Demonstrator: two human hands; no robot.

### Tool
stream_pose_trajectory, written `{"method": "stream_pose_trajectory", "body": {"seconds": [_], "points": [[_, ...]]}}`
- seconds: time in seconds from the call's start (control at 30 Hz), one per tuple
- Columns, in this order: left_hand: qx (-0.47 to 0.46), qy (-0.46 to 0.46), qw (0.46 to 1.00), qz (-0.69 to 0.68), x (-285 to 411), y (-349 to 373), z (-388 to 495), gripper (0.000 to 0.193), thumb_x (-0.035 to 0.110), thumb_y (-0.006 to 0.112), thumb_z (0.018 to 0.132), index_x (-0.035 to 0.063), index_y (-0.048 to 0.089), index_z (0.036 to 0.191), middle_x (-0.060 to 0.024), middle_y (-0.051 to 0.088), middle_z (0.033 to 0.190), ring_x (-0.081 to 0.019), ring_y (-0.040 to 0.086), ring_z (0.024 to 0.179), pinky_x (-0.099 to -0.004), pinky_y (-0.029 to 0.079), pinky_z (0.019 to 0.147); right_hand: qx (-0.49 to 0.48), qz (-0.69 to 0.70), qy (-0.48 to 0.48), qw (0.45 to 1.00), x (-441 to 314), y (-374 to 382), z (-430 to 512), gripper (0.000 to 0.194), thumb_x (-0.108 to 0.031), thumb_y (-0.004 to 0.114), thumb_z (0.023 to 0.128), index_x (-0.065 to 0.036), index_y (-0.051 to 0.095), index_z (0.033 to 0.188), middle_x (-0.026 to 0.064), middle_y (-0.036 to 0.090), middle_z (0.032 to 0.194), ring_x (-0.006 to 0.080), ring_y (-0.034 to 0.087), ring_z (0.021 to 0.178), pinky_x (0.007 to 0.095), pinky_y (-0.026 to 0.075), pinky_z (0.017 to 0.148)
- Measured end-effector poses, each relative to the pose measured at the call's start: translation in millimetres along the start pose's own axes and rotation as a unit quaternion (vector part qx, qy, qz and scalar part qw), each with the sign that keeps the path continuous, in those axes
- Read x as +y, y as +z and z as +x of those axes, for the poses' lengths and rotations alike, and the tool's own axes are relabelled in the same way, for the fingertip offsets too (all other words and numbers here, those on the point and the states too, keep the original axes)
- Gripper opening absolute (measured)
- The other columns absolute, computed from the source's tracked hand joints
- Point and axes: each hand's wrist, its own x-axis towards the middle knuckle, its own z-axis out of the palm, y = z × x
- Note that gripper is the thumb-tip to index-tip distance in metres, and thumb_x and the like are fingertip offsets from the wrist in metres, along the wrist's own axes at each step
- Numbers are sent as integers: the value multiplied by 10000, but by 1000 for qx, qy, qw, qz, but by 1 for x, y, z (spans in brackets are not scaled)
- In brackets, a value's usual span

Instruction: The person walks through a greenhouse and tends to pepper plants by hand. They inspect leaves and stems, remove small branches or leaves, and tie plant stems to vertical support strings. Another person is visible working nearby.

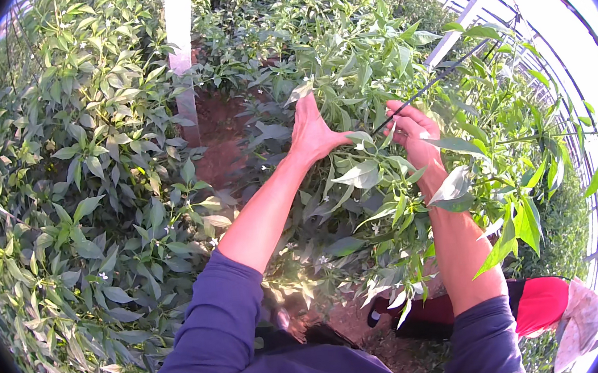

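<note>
Leafy pepper plants (360,174) with small white flowers stand before me, between and around my hands. My left hand (315,133) reaches in with its thumb stretched toward the right and its fingers pointing up beside the foliage; its fingertips are partly hidden by a leaf. My right hand (412,128) is at the right of the same plants, fingers curled near a dark thin cord (438,80) that runs diagonally up to the right. Whether the fingers grip the cord or a stem is not clear.
A pale post (182,62) rises at the upper left over reddish soil (220,134). Dense plants (99,207) fill the left. Greenhouse frame bars (466,13) curve along the right. Another person in red clothing (542,303) and a light hat is at the lower right.
</note>
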Motion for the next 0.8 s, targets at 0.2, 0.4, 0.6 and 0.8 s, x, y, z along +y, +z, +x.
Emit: {"method": "stream_pose_trajectory", "body": {"seconds": [0.2, 0.4, 0.6, 0.8], "points": [[0, -64, 998, 29, 13, 33, 19, 1432, 563, 916, 631, -30, 74, 1625, -281, 191, 1651, -439, 255, 1529, -493, 288, 1249, -137, 93, -50, 985, 22, -24, 27, 356, -51, 630, 1018, 3, 655, 1369, 74, 730, 1145, 125, 686, 917, 260, 584, 817], [33, -7, 999, 21, 27, 66, 7, 848, 422, 676, 934, 25, 306, 1586, -300, 351, 1582, -461, 425, 1422, -524, 415, 1132, -108, 3, -65, 992, 7, -1, 22, 346, -95, 587, 1065, -12, 634, 1398, 52, 720, 1157, 85, 660, 869, 257, 594, 779], [52, 59, 997, 9, 24, 81, -1, 441, 318, 446, 1067, 38, 551, 1391, -237, 514, 1481, -435, 479, 1369, -492, 451, 1100, -91, -62, -79, 991, 4, 2, 25, 351, -90, 557, 1076, -38, 628, 1416, 39, 719, 1145, 73, 660, 835, 256, 606, 779], [30, 48, 996, -71, 30, 76, -20, 471, 367, 440, 1069, 26, 611, 1347, -225, 549, 1466, -420, 475, 1390, -466, 409, 1134, -95, -44, -93, 990, 0, 3, 28, 318, -79, 569, 1071, -25, 665, 1369, 58, 718, 1119, 89, 659, 812, 258, 608, 789]]}}
